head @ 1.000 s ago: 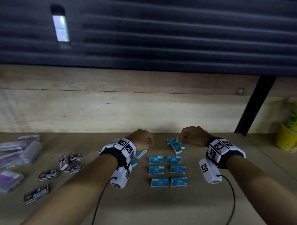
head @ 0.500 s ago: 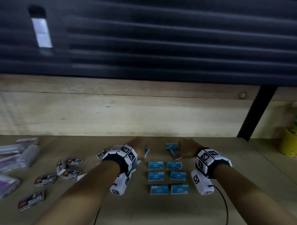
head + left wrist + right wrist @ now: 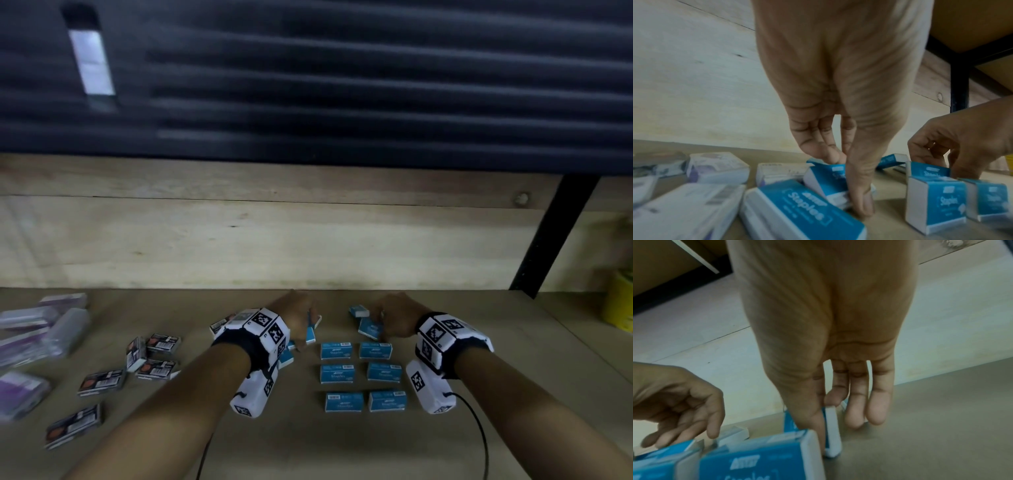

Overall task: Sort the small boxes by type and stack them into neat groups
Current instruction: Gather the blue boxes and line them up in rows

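Note:
Six blue staples boxes (image 3: pixel 363 373) lie flat in a two-wide grid on the wooden shelf (image 3: pixel 342 445). Just behind the grid's left corner, my left hand (image 3: pixel 306 330) pinches a blue staples box (image 3: pixel 828 183) between thumb and fingers, tilted on its edge. My right hand (image 3: pixel 378 325) is behind the grid's right column. Its thumb and forefinger pinch another blue box (image 3: pixel 831 431), which stands on its narrow side. One loose blue box (image 3: pixel 359 311) lies behind the right hand. Another blue box (image 3: pixel 801 209) lies under my left wrist.
Several black and red small boxes (image 3: pixel 154 353) are scattered to the left of my left arm. Purple and clear packs (image 3: pixel 30 332) lie at the far left. A yellow tub (image 3: pixel 620 305) stands at the far right, past a black post (image 3: pixel 555 233). A wooden back wall (image 3: pixel 274 240) closes the shelf.
Both hands have drawn back from the loose boxes toward the grid, each bringing a blue box with it. The head view has shifted slightly.

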`<state>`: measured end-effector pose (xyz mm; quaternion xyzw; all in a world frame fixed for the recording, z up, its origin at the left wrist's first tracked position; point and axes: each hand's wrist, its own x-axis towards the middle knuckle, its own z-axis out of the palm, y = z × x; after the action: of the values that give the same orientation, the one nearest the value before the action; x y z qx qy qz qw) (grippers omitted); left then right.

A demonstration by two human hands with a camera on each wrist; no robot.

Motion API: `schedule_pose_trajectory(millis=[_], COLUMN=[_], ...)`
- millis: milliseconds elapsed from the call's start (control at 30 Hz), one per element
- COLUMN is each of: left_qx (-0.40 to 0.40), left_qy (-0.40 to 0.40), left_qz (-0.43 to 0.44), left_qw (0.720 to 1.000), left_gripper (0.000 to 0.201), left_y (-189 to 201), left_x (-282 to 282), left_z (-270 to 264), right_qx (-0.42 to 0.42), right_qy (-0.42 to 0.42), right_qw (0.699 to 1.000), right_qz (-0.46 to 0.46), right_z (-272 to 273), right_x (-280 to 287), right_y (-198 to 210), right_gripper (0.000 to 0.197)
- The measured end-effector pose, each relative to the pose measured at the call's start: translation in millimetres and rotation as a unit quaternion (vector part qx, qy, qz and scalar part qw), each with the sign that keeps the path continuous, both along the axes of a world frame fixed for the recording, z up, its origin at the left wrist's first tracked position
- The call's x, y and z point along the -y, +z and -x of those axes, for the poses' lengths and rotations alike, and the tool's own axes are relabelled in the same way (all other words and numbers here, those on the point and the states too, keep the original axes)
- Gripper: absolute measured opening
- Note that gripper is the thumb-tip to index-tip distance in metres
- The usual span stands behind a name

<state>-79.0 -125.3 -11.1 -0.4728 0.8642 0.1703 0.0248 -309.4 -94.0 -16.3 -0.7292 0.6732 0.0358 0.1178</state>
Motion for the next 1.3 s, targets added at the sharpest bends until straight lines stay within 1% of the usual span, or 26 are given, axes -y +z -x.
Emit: schedule_pose_trajectory(millis=[67, 200, 333, 433, 567, 667, 800, 967, 1067, 1300], left_qx=[0.009, 0.022, -0.008, -0.051, -0.090, -0.118, -0.114, -0.101, -0.096, -0.106], left_qy=[0.000, 0.003, -0.005, -0.002, -0.007, -0.015, -0.026, -0.034, -0.032, -0.034], left_qz=[0.006, 0.002, -0.002, -0.008, 0.016, 0.025, 0.024, 0.021, 0.022, -0.004], left_qw=[1.000, 1.000, 1.000, 0.999, 0.996, 0.993, 0.993, 0.994, 0.995, 0.994], left_gripper=[0.051, 0.047, 0.039, 0.030, 0.026, 0.026, 0.026, 0.024, 0.027, 0.038], left_y=[-1, -3, -4, -3, 0, 1, 0, -6, -8, -9], left_x=[-2, -3, -3, -3, -3, -3, -3, -3, -1, 5], left_z=[0, 1, 0, 1, 7, 15, 24, 32, 33, 23], right_qx=[-0.003, 0.000, 0.019, 0.041, 0.056, 0.067, 0.058, 0.097, 0.105, 0.088], right_qy=[0.006, 0.020, 0.025, 0.027, 0.030, 0.023, 0.034, 0.020, 0.022, 0.032], right_qw=[1.000, 1.000, 0.999, 0.998, 0.997, 0.997, 0.997, 0.995, 0.994, 0.996], right_qz=[0.003, 0.009, 0.016, 0.025, 0.032, 0.032, 0.029, 0.009, 0.004, 0.003], right_z=[-2, -3, 1, 3, 5, 6, 6, 7, 8, 5], right_x=[0, -1, -3, -6, -10, -11, -11, -12, -12, -13], right_y=[0, 0, 1, 2, 2, 2, 3, 6, 6, 6], right_gripper=[0.010, 0.017, 0.019, 0.018, 0.020, 0.023, 0.022, 0.021, 0.022, 0.024])
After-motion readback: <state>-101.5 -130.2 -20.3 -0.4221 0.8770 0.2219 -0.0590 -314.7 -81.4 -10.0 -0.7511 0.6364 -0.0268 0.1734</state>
